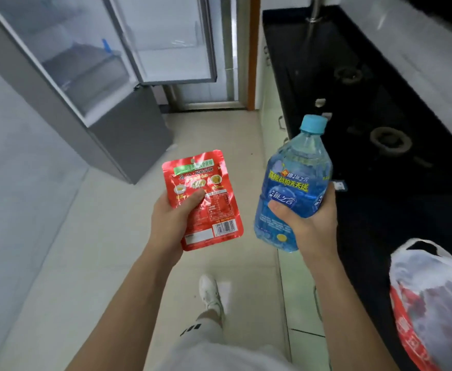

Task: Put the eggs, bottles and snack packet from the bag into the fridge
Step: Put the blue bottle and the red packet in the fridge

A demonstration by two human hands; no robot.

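Both forearms bare from elbow down, no sleeves in view. Left hand and right hand without gloves, rings, watch or wristbands. Light grey-white fabric shorts at bottom of view, small black striped marking on leg hem. White lace-up sneaker just above that hem, laces and low collar visible. Bare ankle between sneaker and shorts. Second foot not visible.

Black hob on dark counter, tiled floor
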